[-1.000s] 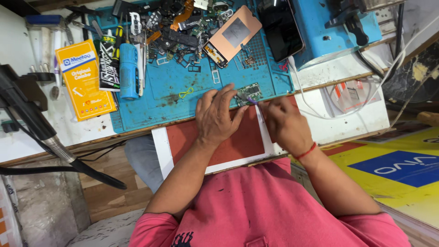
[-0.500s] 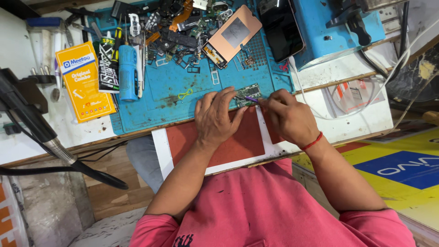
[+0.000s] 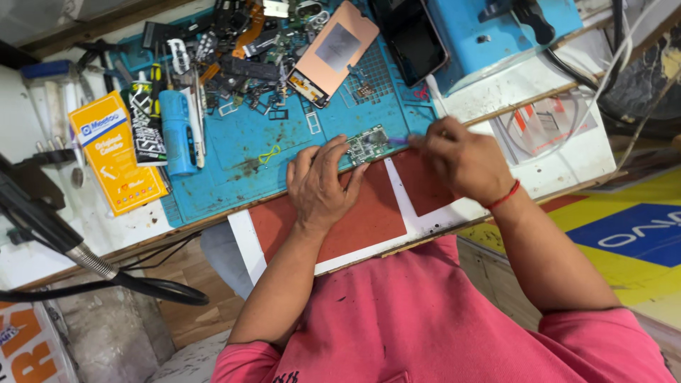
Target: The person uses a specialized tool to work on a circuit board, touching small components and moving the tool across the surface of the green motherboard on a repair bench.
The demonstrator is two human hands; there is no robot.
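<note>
A small green circuit board (image 3: 367,144) lies at the near edge of the blue work mat (image 3: 234,163). My left hand (image 3: 323,186) rests flat beside it, fingertips pressing on the board's left end. My right hand (image 3: 461,159) is closed around a thin purple-tipped tool (image 3: 397,141) whose tip touches the board's right side. A red thread band circles the right wrist. Both forearms reach out from a pink shirt over a red and white panel (image 3: 369,213).
Yellow box (image 3: 117,162), blue cylinder (image 3: 177,131), black tube and a pile of small phone parts (image 3: 241,50) sit at the mat's back. A copper-coloured phone back (image 3: 333,53), dark phone (image 3: 411,39) and blue holder (image 3: 489,32) lie far right. A black cable (image 3: 142,284) hangs at left.
My right hand has moved a little to the right, away from the left hand, uncovering the board between them. The left hand stays on the board's left end.
</note>
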